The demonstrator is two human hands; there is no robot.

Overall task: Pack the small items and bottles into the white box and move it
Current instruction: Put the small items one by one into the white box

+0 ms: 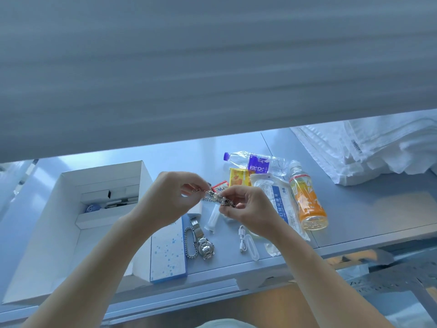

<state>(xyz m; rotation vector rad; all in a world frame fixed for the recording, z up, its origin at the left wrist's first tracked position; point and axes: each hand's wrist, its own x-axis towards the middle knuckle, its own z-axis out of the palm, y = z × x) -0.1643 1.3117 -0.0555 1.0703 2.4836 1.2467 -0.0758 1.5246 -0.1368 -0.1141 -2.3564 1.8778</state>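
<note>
- The left hand (169,197) and the right hand (246,209) were raised together above the pale grey table (354,209), both pinching a silver metal chain bracelet with pale beads (216,198) stretched between them.
- The left hand's thumb and forefinger held the chain's left end; the right hand's fingers were curled round its right end.
- The open white cardboard box (47,233) sat on the table to the left, just beside the left forearm, with small dark and blue items lying in its inner compartment.
- A flat white box speckled with blue squares (168,252) lay between the white box and the loose items.
- On the table under the hands lay a silver chain-link bracelet (190,243) touching a silver metal wristwatch (205,246), with a coiled white cable (246,242) near the right wrist.
- Farther back lay a clear plastic water bottle with a purple label and cap (255,163), a yellow packet (238,177), and a clear bagged pack with blue print (279,204).
- A clear bottle of orange drink (307,200) lay on its side at the right of the group.
- Folded white towels (366,152) were stacked at the table's far right.
</note>
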